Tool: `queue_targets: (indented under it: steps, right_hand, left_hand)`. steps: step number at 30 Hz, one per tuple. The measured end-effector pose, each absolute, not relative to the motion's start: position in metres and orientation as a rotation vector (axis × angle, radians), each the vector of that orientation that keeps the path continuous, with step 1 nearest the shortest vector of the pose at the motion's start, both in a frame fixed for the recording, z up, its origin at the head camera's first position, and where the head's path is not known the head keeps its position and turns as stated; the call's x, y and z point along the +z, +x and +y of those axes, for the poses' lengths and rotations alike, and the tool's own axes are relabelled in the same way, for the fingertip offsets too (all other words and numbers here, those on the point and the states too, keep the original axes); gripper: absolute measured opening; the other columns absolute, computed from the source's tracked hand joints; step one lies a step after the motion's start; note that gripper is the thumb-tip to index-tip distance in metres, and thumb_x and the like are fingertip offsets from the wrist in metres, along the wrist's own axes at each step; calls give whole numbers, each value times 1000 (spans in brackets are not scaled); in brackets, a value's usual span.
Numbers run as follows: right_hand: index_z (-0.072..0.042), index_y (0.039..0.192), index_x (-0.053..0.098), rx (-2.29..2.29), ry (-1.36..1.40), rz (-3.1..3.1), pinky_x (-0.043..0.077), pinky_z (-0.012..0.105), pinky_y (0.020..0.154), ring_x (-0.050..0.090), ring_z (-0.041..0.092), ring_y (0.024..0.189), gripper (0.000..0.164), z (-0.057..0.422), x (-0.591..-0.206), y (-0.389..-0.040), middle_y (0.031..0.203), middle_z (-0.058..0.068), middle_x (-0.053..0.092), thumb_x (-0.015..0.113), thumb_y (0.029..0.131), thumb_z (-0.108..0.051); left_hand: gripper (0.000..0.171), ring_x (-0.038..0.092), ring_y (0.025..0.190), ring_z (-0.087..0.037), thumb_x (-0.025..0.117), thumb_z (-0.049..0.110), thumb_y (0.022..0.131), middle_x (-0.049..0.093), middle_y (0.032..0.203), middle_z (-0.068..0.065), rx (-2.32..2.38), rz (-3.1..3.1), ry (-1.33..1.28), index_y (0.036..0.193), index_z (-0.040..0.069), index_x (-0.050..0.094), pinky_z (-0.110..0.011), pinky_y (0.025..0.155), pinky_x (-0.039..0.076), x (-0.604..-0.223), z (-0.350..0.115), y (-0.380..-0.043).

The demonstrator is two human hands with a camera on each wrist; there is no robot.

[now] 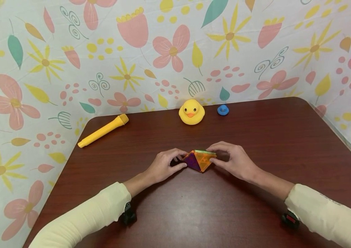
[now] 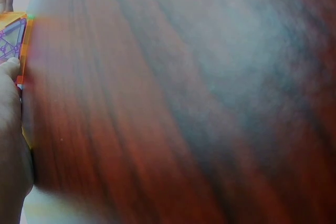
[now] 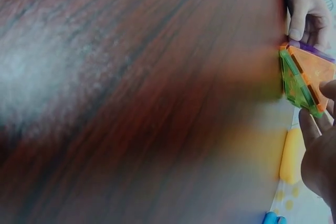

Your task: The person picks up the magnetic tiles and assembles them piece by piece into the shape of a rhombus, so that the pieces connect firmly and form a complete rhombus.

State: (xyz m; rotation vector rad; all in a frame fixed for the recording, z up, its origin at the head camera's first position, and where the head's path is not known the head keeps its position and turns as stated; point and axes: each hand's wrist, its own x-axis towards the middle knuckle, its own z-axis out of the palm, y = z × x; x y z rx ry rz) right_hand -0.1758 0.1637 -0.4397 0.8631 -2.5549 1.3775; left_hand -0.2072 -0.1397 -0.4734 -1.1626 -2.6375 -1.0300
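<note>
Between the two hands, over the middle of the table, is a small pointed shape of translucent magnetic tiles. A purple triangular tile (image 1: 192,162) forms its left face and an orange triangular tile (image 1: 204,160) its right face. Along the right side in the right wrist view runs a green tile (image 3: 295,83). The left hand (image 1: 164,166) pinches the purple side at its left corner, thumb in front and fingers behind. At the other end, the right hand (image 1: 238,162) holds the orange and green side between thumb and fingertips. The shape's back is hidden in the head view.
A large yellow rubber duck (image 1: 191,113) and a small blue duck (image 1: 223,110) sit at the table's back edge. Toward the back left lies a yellow toy microphone (image 1: 103,131). Behind the brown table (image 1: 181,213) hangs a flower-print cloth (image 1: 175,82).
</note>
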Motion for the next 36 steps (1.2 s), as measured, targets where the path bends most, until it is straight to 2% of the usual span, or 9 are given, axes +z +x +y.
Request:
queue_targets:
  steps: [6, 12, 21, 36]
  right_hand:
    - [-3, 143, 63, 1412, 926, -2670, 59, 42, 94, 70, 25, 114, 67, 157, -442, -177, 136, 10, 67, 91, 82, -2]
    - [-3, 151, 55, 1279, 988, -2729, 58, 46, 97, 68, 26, 117, 82, 151, -448, -181, 140, 14, 66, 95, 80, -13]
    - [-3, 153, 51, 1204, 1024, -2769, 57, 47, 98, 67, 28, 118, 85, 146, -451, -186, 141, 16, 64, 95, 81, -13]
    - [-1, 150, 53, 1186, 1033, -2781, 58, 44, 95, 66, 25, 113, 84, 142, -450, -189, 137, 14, 65, 96, 79, -12]
  left_hand:
    - [35, 66, 96, -5, 81, 23, 98, 72, 117, 6, -1023, -2634, -1167, 130, 15, 71, -23, 81, 56, -474, -140, -207]
    - [35, 66, 96, -5, 81, 23, 98, 72, 117, 5, -1014, -2629, -1171, 130, 14, 71, -22, 80, 56, -473, -139, -207]
    - [35, 66, 96, -6, 80, 23, 98, 72, 118, 4, -1010, -2628, -1179, 130, 14, 71, -22, 81, 56, -472, -138, -207]
    - [34, 66, 96, -6, 80, 24, 98, 72, 118, 5, -1009, -2640, -1172, 130, 14, 71, -22, 80, 55, -471, -139, -206]
